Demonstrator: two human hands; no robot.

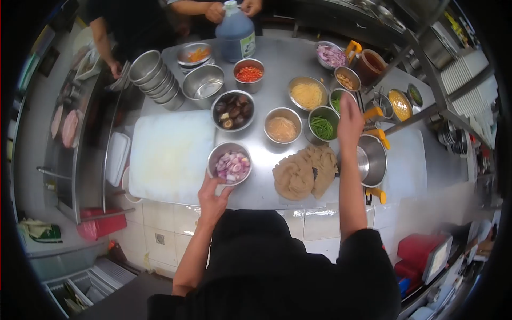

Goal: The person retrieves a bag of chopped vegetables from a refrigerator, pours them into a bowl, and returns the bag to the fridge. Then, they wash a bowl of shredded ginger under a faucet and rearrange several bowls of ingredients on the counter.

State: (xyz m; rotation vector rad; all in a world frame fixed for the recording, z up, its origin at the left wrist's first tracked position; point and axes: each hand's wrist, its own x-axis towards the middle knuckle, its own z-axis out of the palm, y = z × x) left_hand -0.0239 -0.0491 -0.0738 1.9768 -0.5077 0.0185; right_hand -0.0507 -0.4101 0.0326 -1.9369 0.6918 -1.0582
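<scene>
My left hand point(213, 196) grips the near side of a metal bowl point(212, 169) of chopped red onions point(232, 166), at the right edge of a white cutting board point(170, 154). My right hand point(350, 117) stretches forward over the right side of the table, blurred, its fingers hard to make out. It is nearest to a bowl of cut green beans point(321, 127) and a small bowl of chopped greens point(336, 99), which it partly covers. I cannot see anything held in it. Brown cloths point(296, 176) lie crumpled between my forearms.
Across the table, a person's hands point(215, 12) are at a large jug point(236, 34). Another person's hand point(115, 69) shows at far left. Stacked metal bowls point(154, 80), mushrooms point(233, 110), chopped red peppers point(249, 74), noodles point(306, 96) and an empty metal pot point(376, 160) stand around.
</scene>
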